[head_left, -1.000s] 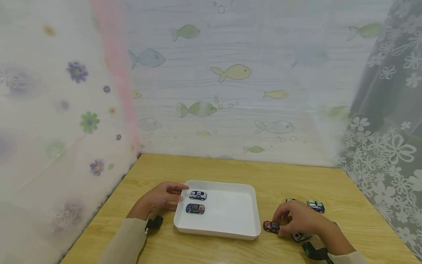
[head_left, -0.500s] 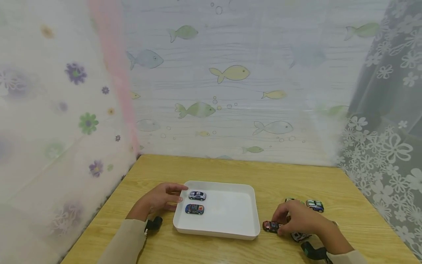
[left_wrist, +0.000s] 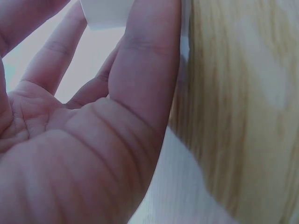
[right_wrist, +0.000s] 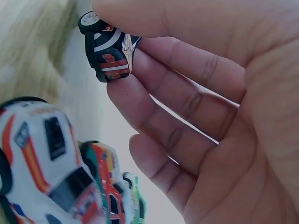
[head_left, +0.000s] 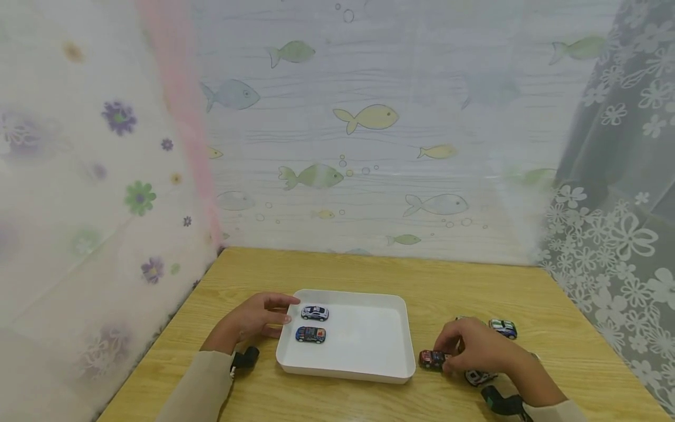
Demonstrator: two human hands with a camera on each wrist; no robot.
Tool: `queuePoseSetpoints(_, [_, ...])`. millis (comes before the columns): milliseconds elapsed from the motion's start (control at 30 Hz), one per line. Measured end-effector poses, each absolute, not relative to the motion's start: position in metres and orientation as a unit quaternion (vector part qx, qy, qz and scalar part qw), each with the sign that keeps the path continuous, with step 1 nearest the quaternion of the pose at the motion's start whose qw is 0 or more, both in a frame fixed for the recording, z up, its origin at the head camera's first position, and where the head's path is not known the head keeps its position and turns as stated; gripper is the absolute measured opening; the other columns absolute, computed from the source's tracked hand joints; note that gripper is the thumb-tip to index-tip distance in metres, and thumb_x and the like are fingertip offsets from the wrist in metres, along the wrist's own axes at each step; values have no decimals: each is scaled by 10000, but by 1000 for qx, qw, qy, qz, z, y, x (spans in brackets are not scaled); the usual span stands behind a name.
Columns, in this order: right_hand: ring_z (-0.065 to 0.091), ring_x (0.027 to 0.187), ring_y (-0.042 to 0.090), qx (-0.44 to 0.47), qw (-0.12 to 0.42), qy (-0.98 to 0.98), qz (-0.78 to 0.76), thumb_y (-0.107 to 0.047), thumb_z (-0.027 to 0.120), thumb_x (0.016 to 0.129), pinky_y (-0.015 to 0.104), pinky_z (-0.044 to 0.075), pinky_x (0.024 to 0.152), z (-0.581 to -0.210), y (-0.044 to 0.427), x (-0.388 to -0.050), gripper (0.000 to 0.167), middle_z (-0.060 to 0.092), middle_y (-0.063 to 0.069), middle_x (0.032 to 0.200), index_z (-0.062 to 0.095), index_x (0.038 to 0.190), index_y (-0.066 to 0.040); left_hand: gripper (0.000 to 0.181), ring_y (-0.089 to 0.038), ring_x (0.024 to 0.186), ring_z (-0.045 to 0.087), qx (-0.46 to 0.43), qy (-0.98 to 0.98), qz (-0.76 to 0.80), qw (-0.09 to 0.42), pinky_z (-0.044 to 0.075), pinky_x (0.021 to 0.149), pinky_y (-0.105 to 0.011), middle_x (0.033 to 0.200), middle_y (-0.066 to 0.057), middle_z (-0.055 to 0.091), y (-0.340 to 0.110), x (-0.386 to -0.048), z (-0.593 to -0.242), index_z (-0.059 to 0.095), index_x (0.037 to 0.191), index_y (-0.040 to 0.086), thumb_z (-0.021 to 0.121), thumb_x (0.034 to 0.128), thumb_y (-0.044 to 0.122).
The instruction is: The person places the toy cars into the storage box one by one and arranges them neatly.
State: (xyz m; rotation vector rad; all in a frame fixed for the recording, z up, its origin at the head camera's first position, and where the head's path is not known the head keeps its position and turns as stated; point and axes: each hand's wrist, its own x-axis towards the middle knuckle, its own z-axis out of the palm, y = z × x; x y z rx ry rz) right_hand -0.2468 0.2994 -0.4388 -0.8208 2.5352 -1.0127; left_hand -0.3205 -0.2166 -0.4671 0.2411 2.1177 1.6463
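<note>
My left hand [head_left: 253, 316] rests against the left side of a white tray [head_left: 369, 375]. Its fingers are loosely extended, with the thumb at the tray's outer wall [left_wrist: 110, 11]. In the tray stand two toy cars: a white-and-dark one [head_left: 314, 313] and, nearer me, a dark blue one [head_left: 310, 334]. Right of the tray, my right hand [head_left: 477, 350] pinches a red-and-black toy car [head_left: 433, 360] between thumb and fingers. That car's black-and-red end [right_wrist: 113, 58] shows at the fingertips in the right wrist view. Whether it touches the table is unclear.
A white toy car with orange stripes [right_wrist: 39, 149] stands beside the right hand, with a red-and-green one [right_wrist: 105, 177] beyond it. Farther right is a green-and-white toy car [head_left: 503, 328]. The wooden table [head_left: 337, 266] ends at a fish-patterned curtain [head_left: 369, 193].
The head view has shifted very slightly. The pinched red-and-black car sits marginally higher in the picture; both hands otherwise keep their places.
</note>
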Motion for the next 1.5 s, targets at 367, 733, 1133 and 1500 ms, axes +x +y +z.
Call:
queuePoseSetpoints(367, [667,837,77,-306,123,873,-359,-250,858,855,300,589,712,-426,297,-243,197,727,-80,975,774,1033,-230,498,-287,1217,648,90,757,606,228,631,886,-463,1501,-203,530,-217,-322,-469,629,1422,95,762,942,110])
queuePoseSetpoints(733, [679,860,80,-326,69,886,-323,-283,875,836,326,586,763,-414,285,-245,196,730,-158,952,776,1002,-313,503,-280,1208,649,96,756,607,225,634,874,-467,1479,-196,557,-217,-323,-471,629,1421,89,765,937,98])
queuePoseSetpoints(1133, [676,869,84,-348,59,877,-326,-254,876,834,318,582,785,-401,246,-258,208,730,-159,959,781,1004,-327,504,-276,1202,652,90,760,604,223,635,869,-465,1480,-181,558,-217,-323,-472,640,1415,111,776,930,111])
queuePoseSetpoints(1500, [689,852,78,-371,44,868,-326,-278,891,821,296,578,803,-390,215,-268,196,731,-148,949,791,988,-299,510,-270,1209,653,91,764,600,220,636,866,-460,1484,-176,558,-218,-323,-472,640,1417,122,784,927,135])
